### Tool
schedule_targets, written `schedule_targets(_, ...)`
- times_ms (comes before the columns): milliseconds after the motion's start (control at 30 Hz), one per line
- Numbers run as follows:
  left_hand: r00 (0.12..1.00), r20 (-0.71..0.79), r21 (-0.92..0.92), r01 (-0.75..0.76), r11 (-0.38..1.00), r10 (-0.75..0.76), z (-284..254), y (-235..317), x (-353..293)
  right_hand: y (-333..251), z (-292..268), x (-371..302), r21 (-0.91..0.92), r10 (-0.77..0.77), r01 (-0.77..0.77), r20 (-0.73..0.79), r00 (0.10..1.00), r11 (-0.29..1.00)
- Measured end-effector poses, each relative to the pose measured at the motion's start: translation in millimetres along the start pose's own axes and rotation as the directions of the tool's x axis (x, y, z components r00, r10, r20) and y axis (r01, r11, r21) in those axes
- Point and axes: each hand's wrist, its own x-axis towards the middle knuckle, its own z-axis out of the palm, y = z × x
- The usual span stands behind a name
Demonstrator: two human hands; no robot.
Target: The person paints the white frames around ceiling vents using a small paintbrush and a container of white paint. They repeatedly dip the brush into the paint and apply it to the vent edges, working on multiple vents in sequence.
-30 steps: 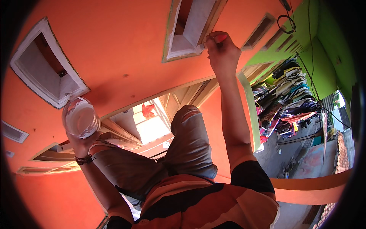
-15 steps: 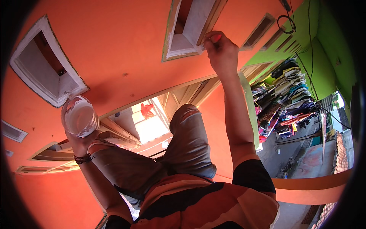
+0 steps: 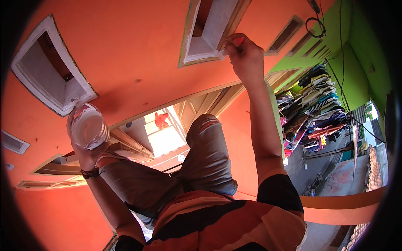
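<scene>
My left hand point(image 3: 87, 157) is closed round the base of a clear plastic tub point(image 3: 88, 126) of white paint, with white smears on its walls. It is held up below the white-edged opening point(image 3: 54, 69) on the left. Pinched in my right hand point(image 3: 247, 60) is a small paintbrush point(image 3: 238, 41) with a red end showing. Its pale tip, partly hidden by my fingers, is at the lower corner of the middle opening's frame point(image 3: 205, 53). That frame is painted white along its lower and left sides, while its right edge point(image 3: 233, 24) shows bare brown wood.
Around the openings spreads an orange wall point(image 3: 125, 42). Narrower vents point(image 3: 284, 34) continue to the right, near a hanging black cable loop point(image 3: 315, 27). Wooden door frames point(image 3: 201, 102) stand below. Many clothes point(image 3: 320, 104) hang at the right, by a green wall point(image 3: 356, 71).
My right hand has shifted very slightly right, with the brush tip still at the frame's corner. My left hand and the tub have hardly moved.
</scene>
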Motion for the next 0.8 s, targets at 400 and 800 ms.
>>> schedule_targets(400, 1.0, -0.028, 0.01, 0.002, 1.0, -0.002, -1.7, -4.0, -2.4, 1.3, 0.7, 0.8, -0.011, 0.004, -0.005, -0.034, 0.999, 1.0)
schedule_targets(800, 1.0, -0.012, 0.014, 0.012, 1.0, -0.011, -7.1, -14.6, -4.4, 0.6, 2.5, 0.0, -0.013, 0.004, -0.005, -0.059, 0.998, 1.0)
